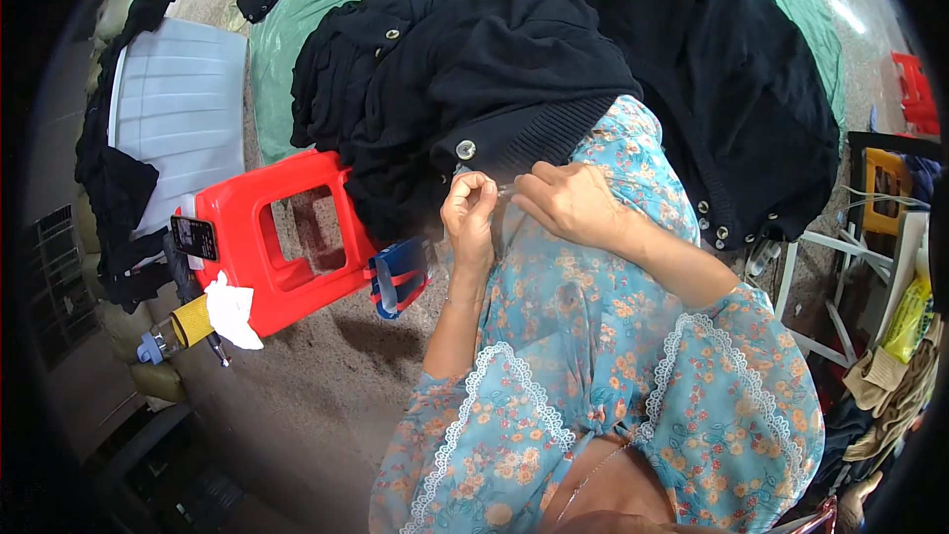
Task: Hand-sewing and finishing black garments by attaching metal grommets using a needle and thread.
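A black knit garment lies across my lap, its ribbed edge toward me. A pale round button shows on that edge, just above my left hand. The fingers of this hand are pinched together. Close beside it on the right, my right hand is also pinched, with its fingertips turned toward the left ones. Something small and pale seems to be between the two pinches, but it is too small to name. Both hands are over my blue floral dress, at the garment's near edge.
To the left stands a red plastic stool bearing a phone and white tissue. A blue pouch hangs at its side. Another black buttoned garment lies right, over green sheeting. A grey tub stands far left.
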